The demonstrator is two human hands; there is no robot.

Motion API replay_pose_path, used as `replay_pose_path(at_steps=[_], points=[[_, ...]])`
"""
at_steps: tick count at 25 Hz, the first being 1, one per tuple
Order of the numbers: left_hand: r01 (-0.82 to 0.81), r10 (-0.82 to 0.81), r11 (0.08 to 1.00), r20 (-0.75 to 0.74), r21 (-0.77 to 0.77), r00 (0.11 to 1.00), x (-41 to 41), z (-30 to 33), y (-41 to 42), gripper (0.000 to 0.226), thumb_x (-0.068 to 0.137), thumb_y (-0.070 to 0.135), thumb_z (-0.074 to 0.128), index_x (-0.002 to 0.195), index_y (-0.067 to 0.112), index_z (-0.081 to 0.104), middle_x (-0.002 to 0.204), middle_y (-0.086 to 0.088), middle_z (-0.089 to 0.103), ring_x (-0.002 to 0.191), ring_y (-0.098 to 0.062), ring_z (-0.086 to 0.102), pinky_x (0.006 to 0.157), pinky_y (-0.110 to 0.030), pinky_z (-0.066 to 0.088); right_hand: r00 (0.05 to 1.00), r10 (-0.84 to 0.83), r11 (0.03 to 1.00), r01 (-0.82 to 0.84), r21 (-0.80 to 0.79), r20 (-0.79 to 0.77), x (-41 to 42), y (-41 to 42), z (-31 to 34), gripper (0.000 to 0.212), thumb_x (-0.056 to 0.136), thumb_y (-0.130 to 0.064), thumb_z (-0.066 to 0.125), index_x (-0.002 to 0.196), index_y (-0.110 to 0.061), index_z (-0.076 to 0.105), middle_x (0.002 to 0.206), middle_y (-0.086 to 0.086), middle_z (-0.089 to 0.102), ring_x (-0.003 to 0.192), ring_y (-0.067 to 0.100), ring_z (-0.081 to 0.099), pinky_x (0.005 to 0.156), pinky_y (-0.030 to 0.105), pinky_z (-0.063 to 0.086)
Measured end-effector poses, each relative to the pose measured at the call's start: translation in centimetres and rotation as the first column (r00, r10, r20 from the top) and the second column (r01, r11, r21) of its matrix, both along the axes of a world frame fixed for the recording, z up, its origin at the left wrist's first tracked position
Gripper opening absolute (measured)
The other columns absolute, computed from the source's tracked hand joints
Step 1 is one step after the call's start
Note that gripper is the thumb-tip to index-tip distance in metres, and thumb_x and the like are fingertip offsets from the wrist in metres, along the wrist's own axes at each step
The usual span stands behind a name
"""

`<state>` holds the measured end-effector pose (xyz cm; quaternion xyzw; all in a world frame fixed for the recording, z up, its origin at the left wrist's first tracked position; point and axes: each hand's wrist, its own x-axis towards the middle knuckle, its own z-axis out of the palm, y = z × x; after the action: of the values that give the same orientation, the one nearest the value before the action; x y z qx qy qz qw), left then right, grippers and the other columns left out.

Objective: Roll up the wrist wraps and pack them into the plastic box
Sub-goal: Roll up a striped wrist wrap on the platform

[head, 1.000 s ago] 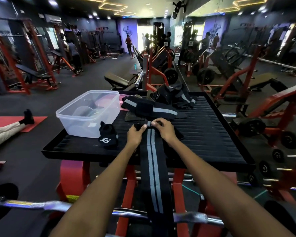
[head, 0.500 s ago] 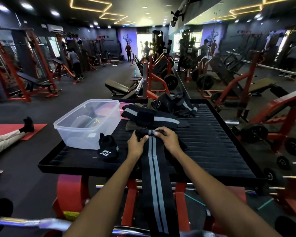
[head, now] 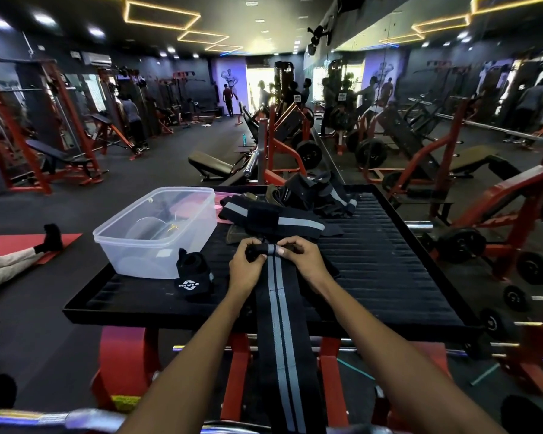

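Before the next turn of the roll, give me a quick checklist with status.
1. Both hands on the rolled end: left hand and right hand pinch the roll from either side. Ok.
2. Roll square to the strap: grey stripes on the wrap run straight into it. Ok.
3. Loose tail free: it hangs over the near edge of the platform, nothing seen on it. Ok.
4. Box within reach, lid off: beside the left hand, open. Ok.
5. Room in the box: something inside, clear walls blur it. Cannot tell.
6. Other wraps rolled: still flat behind the hands. Not ok.
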<state>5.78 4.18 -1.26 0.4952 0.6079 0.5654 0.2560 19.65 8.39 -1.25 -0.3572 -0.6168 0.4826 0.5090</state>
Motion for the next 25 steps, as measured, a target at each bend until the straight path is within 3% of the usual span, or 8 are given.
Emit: replay_pose_path(at_steps=[4, 7, 10, 16, 22, 25], points=[[0.038, -0.036, 0.997, 0.033, -0.066, 0.999, 0.24, 0.05, -0.26, 0.026, 0.088, 0.022, 0.062, 0.111, 0.010, 0.059, 0.108, -0.001, 0.061, 0.100, -0.013, 0.055, 0.084, -0.022, 0.038, 1.000, 0.018, 1.000, -0.018, 0.010, 0.010, 0.30, -0.34, 0.09, 0.014, 0.078, 0.005, 0.068, 0.090, -0.002, 0.066, 0.089, 0.000, 0.065, 0.084, 0.006, 0.061, 0.076, 0.009, 0.047], [0.034, -0.038, 0.998, -0.072, -0.050, 0.997, 0.15, 0.14, -0.40, 0.028, 0.089, 0.016, 0.060, 0.116, 0.006, 0.057, 0.106, 0.000, 0.058, 0.100, -0.012, 0.053, 0.083, -0.020, 0.038, 1.000, 0.028, 1.000, -0.028, -0.008, 0.000, 0.35, -0.52, 0.15, 0.013, 0.084, -0.008, 0.066, 0.097, -0.009, 0.066, 0.096, -0.001, 0.065, 0.090, 0.007, 0.060, 0.081, 0.013, 0.046], [0.076, -0.081, 0.996, -0.118, -0.045, 0.990, 0.15, 0.22, -0.60, 0.028, 0.088, 0.009, 0.060, 0.116, 0.008, 0.055, 0.106, 0.001, 0.057, 0.101, -0.014, 0.053, 0.083, -0.022, 0.039, 0.998, 0.020, 1.000, -0.019, -0.020, 0.063, 0.38, -0.53, 0.01, 0.018, 0.090, -0.020, 0.061, 0.100, -0.008, 0.068, 0.094, -0.005, 0.066, 0.086, 0.000, 0.059, 0.077, 0.007, 0.044], [0.073, -0.079, 0.986, -0.039, -0.148, 0.996, 0.27, -0.15, -0.50, 0.032, 0.094, 0.028, 0.053, 0.118, 0.007, 0.056, 0.117, -0.011, 0.061, 0.101, -0.015, 0.053, 0.086, -0.024, 0.038, 0.994, -0.013, 0.998, 0.006, 0.061, 0.111, 0.68, -0.39, -0.09, 0.014, 0.085, -0.006, 0.065, 0.099, -0.005, 0.068, 0.095, 0.000, 0.066, 0.088, 0.005, 0.059, 0.079, 0.009, 0.046], [0.059, -0.066, 0.996, -0.104, -0.067, 0.992, 0.15, 0.38, -0.82, 0.028, 0.095, 0.013, 0.050, 0.121, 0.004, 0.053, 0.107, 0.000, 0.056, 0.102, -0.012, 0.050, 0.080, -0.014, 0.034, 0.998, -0.006, 1.000, 0.007, -0.010, 0.064, 0.50, -0.43, -0.14, 0.017, 0.090, -0.022, 0.061, 0.099, -0.009, 0.067, 0.096, -0.004, 0.065, 0.093, 0.008, 0.060, 0.085, 0.017, 0.045], [0.081, -0.086, 0.993, -0.055, -0.082, 0.995, 0.15, 0.06, -0.60, 0.031, 0.094, 0.019, 0.053, 0.121, 0.006, 0.054, 0.114, -0.005, 0.060, 0.107, -0.016, 0.053, 0.087, -0.020, 0.037, 0.997, -0.030, 0.999, 0.027, 0.033, 0.066, 0.69, -0.26, -0.23, 0.012, 0.087, -0.013, 0.064, 0.098, -0.008, 0.067, 0.095, -0.003, 0.066, 0.093, 0.010, 0.060, 0.087, 0.022, 0.046]])
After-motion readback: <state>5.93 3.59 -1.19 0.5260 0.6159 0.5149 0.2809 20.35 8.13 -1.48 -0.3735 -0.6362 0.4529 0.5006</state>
